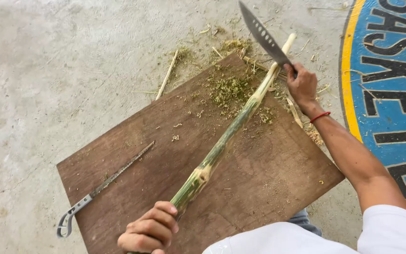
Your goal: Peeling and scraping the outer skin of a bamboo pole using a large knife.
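Left hand (150, 230): fist closed, knuckles up, fingers (160, 217) wrapped tight and curled under, thumb side toward the body. Right hand (301, 84): well ahead of the left and farther out to the right, fingers clenched in a firm grip, back of hand facing up. Right forearm bare, extended straight from a white short sleeve; red band at the wrist. Left arm out of view below the fist.
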